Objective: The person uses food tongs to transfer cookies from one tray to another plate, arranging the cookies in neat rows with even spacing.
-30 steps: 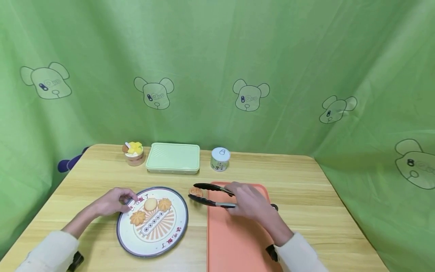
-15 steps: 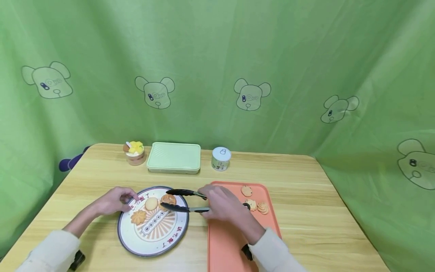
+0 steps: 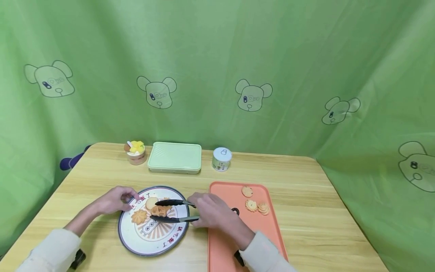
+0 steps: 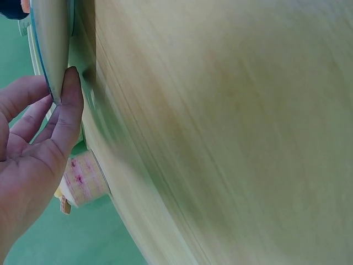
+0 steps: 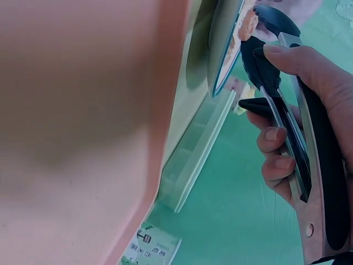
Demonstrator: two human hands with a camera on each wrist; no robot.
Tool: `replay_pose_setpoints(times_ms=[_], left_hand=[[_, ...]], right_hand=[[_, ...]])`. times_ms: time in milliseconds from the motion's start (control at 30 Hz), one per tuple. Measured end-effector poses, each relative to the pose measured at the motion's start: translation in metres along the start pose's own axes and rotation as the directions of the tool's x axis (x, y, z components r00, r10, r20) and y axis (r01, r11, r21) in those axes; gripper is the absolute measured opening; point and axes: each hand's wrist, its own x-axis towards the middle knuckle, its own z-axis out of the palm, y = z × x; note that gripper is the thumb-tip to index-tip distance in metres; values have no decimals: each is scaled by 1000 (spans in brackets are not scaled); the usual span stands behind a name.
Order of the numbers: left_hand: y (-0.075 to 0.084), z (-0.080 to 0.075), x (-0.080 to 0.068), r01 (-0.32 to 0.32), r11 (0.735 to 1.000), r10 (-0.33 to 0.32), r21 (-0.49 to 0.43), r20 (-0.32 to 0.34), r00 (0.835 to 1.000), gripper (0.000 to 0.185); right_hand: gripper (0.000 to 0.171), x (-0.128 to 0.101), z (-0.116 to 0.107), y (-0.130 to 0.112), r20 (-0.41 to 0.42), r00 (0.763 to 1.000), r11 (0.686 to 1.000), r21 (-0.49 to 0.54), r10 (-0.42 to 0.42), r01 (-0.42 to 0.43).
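A white plate (image 3: pixel 130 238) with a blue rim lies on the table. My left hand (image 3: pixel 117 200) holds its left edge; the left wrist view shows thumb and fingers pinching the rim. My right hand (image 3: pixel 215 211) grips black-and-steel tongs (image 3: pixel 170 203), whose tips stand over the plate on either side of a brown, pretzel-like cookie (image 3: pixel 159 210). In the head view I cannot tell if that cookie touches the plate. Beside it lie a flower-shaped cookie (image 3: pixel 138 217) and a round pale cookie (image 3: pixel 151 203). Another flower-shaped cookie (image 3: pixel 167 198) is mostly hidden behind the tongs.
An orange tray (image 3: pixel 221 241) to the right bears a round cookie (image 3: pixel 247 191), a ruffled cookie (image 3: pixel 251 205) and a swirled cookie (image 3: pixel 263 209). Along the back stand a dessert cup (image 3: pixel 136 154), a green lidded box (image 3: pixel 175 156) and a can (image 3: pixel 221 160).
The right hand has carried the brown cookie in the tongs leftward from the tray's edge to over the plate. Cookies on the tray came into view. The left hand has stayed at the rim.
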Motion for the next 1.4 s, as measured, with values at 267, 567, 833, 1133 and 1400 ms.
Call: replay_pose_setpoints(times_ms=[267,567,833,1133,1400], left_hand=[[0,0,1,0,1000,0,-2,6,1000,31],[-2,1,3,11,1000,-11,-19,14,1000,32],[-1,0,2,12,1000,-12,-9,16,1000,32],[-1,-1,2,32,999,-32,-6,11,999,31],[-1,0,2,29,999,-29,-20,17,999,31]], right_hand=[[65,2,5,-8,8,1000,999,-37,-27,27],[62,3,7,-9,10,1000,998,-58,-21,22],[71,-7,-2,-1,22,999,999,-12,42,-42],[66,-25,-19,22,-31,997,997,19,77,-77],[59,-52,-28,54,-108,979,982,99,171,-160]])
